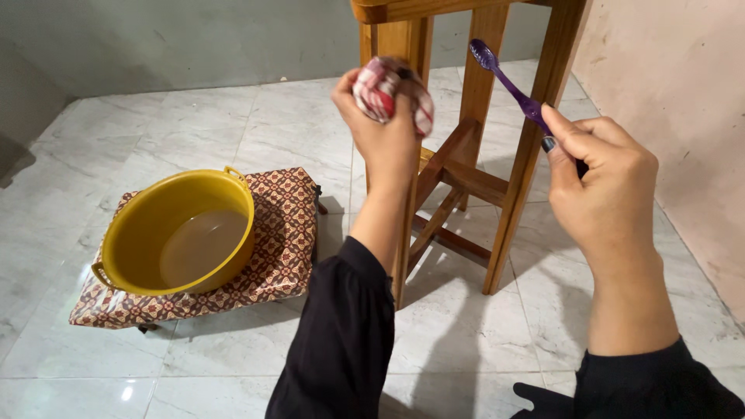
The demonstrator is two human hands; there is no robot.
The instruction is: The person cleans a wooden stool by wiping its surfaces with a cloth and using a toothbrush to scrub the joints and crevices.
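My left hand point(384, 136) is raised and closed around a bunched red-and-white checked cloth point(382, 89), held against the front leg of a tall wooden stool point(535, 132). My right hand point(601, 182) grips a purple toothbrush point(508, 81) by its handle, bristle end pointing up and left, close to the stool's right leg. Both arms wear dark sleeves.
A yellow basin point(128, 233) holding some water sits on a low stand covered with a brown patterned cloth point(283, 233), to the left on the white marble tile floor point(233, 124). A pink wall point(683, 93) runs along the right, a grey wall behind.
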